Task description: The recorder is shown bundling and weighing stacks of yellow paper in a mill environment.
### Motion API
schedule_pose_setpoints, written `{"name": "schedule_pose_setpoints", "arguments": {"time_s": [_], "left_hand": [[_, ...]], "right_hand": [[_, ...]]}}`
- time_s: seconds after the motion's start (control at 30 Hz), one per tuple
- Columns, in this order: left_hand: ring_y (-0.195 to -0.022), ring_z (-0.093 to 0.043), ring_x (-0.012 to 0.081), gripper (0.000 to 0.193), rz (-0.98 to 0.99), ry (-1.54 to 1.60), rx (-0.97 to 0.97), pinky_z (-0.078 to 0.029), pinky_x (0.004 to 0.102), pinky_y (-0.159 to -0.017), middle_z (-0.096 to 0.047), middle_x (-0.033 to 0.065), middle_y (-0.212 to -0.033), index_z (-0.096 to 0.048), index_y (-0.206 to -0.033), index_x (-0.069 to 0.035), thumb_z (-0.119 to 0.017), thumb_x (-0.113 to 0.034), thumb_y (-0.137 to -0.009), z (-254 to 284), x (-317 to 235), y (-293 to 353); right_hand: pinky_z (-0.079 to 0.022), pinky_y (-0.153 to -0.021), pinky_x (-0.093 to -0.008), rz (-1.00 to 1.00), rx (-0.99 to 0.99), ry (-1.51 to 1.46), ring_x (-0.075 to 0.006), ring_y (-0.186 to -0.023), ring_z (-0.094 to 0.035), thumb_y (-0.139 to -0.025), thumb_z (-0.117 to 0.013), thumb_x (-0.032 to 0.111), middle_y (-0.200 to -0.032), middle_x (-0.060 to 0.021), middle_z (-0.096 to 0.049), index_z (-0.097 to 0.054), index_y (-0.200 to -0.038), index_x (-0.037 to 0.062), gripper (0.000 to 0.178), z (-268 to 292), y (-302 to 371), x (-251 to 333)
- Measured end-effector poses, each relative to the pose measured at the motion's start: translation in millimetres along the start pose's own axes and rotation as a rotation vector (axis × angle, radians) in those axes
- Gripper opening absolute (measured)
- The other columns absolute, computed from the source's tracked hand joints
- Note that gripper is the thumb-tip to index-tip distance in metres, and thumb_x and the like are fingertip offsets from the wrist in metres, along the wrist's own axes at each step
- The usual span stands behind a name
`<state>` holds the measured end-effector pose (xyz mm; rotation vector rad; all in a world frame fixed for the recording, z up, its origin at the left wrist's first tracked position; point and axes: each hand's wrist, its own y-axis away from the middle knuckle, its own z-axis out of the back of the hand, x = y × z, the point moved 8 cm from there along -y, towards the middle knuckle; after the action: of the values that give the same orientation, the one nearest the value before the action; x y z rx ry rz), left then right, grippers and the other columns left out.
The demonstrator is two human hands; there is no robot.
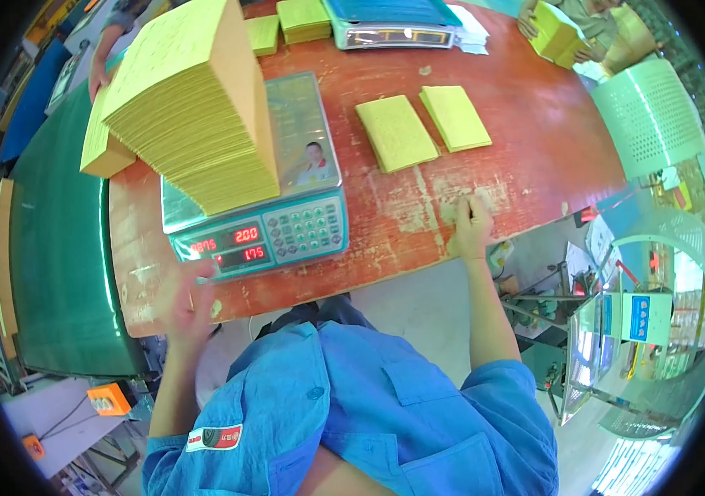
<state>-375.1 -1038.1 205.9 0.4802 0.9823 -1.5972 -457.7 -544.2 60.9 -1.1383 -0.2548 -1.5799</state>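
Observation:
A tall stack of yellow paper sheets [195,124] stands on a digital scale [307,186] with a teal body and lit red digits. Near the front left corner of the scale is my left hand [183,302], smeared by motion, with its finger positions unclear. My right hand [472,223] is closed in a fist at the front edge of the red table [526,190], with nothing visible in it. Two thinner yellow paper stacks, a left one [398,132] and a right one [457,118], lie side by side beyond my right hand.
A second blue scale [394,25] sits at the far edge, beside smaller yellow stacks [303,21]. At far right, a person's hands hold a yellow stack [555,35]. Another person's hand [98,78] touches a yellow block [104,145] at left. A perforated green chair [654,116] stands at right.

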Motion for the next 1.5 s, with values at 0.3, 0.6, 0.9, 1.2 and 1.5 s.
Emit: {"name": "schedule_pose_setpoints", "arguments": {"time_s": [0.3,0.6,0.9,1.2,1.5], "left_hand": [[-0.081,-0.067,0.0277,0.013,-0.360,0.254,0.408,-0.052,0.0349,-0.070,-0.067,0.0135,-0.090,-0.066,-0.093,0.000,-0.068,0.000,-0.080,-207,-121,-85],[-0.108,-0.057,0.0314,0.033,-0.267,-0.423,0.393,-0.047,0.0423,-0.089,-0.060,0.0161,-0.110,-0.063,-0.103,-0.003,-0.075,-0.017,-0.076,-367,-103,-179],[-0.116,-0.053,0.0352,0.041,-0.243,-0.523,0.475,-0.044,0.0434,-0.097,-0.056,0.0180,-0.125,-0.062,-0.104,-0.002,-0.078,-0.023,-0.073,-396,-99,-199],[-0.096,-0.058,0.0323,0.014,-0.272,-0.597,0.482,-0.046,0.0492,-0.082,-0.062,0.0116,-0.097,-0.064,-0.088,-0.008,-0.060,-0.014,-0.076,-485,-128,-209],[-0.101,-0.056,0.0245,0.023,-0.304,-0.459,0.279,-0.044,0.0392,-0.084,-0.059,0.0061,-0.097,-0.064,-0.091,-0.009,-0.072,-0.024,-0.074,-478,-135,-195]], "right_hand": [[-0.045,-0.058,-0.0318,0.018,-0.051,-0.046,-0.0196,-0.061,-0.055,-0.087,-0.062,0.006,-0.070,-0.0112,-0.057,-0.061,-0.082,0.0015,0.007,9,-5,3],[-0.043,-0.056,-0.0314,-0.037,0.104,-0.362,-0.0216,-0.058,-0.054,-0.085,-0.061,0.001,-0.069,-0.0115,-0.056,-0.062,-0.082,0.0002,0.003,24,-11,12],[-0.047,-0.060,-0.0322,-0.069,0.387,-0.588,-0.0231,-0.064,-0.058,-0.084,-0.062,0.002,-0.073,-0.0119,-0.058,-0.062,-0.082,0.0012,0.003,23,-20,-7],[-0.047,-0.060,-0.0349,0.039,0.412,-0.478,-0.0273,-0.063,-0.059,-0.083,-0.060,0.002,-0.072,-0.0140,-0.060,-0.062,-0.080,0.0006,0.004,12,-21,12],[-0.047,-0.063,-0.0337,0.152,0.548,-0.421,-0.0246,-0.066,-0.059,-0.087,-0.057,0.002,-0.075,-0.0132,-0.062,-0.062,-0.083,0.0000,0.007,9,-8,6]]}}
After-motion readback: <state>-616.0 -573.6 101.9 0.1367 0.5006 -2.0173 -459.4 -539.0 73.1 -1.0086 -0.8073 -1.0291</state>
